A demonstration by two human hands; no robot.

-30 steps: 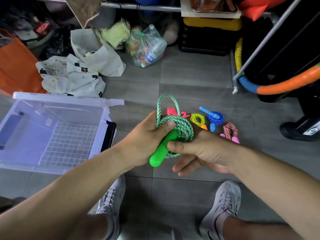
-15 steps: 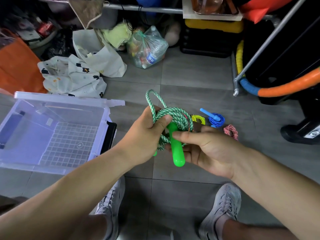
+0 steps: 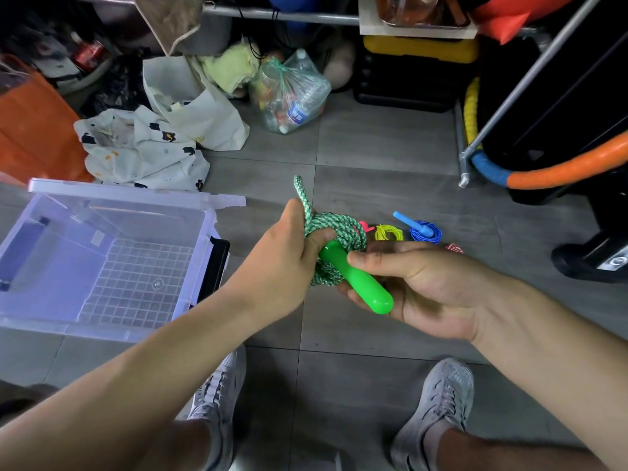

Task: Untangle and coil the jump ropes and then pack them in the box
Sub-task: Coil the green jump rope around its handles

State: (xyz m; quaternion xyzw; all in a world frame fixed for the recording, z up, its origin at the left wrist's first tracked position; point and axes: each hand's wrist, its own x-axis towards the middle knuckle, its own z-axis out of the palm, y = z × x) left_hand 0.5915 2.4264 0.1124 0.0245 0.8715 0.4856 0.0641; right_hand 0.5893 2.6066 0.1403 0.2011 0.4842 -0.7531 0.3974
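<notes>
A green-and-white braided jump rope (image 3: 339,229) is coiled in a bundle above the floor, a short loop of it sticking up past my thumb. My left hand (image 3: 289,256) grips the coil, thumb hooked through it. My right hand (image 3: 414,283) holds the rope's bright green handle (image 3: 363,283), which slants down to the right across its fingers. Behind my hands on the tiles lie small coiled ropes: a pink one (image 3: 365,226), a yellow one (image 3: 389,232), a blue one with a blue handle (image 3: 423,229) and a red-and-white one (image 3: 454,247), mostly hidden. A clear plastic box (image 3: 102,324) stands open at the left.
The box's lid (image 3: 136,195) leans behind it. Cloth bags (image 3: 146,147) and a bag of bottles (image 3: 292,96) crowd the back. A metal rack leg (image 3: 464,164) and padded hoops (image 3: 560,171) stand at the right. My two shoes (image 3: 438,402) are below.
The green handle has swung from pointing down-left to slanting down-right, now lying in my right hand. The rope's upright loop has shrunk and shifted left as the coil tightened.
</notes>
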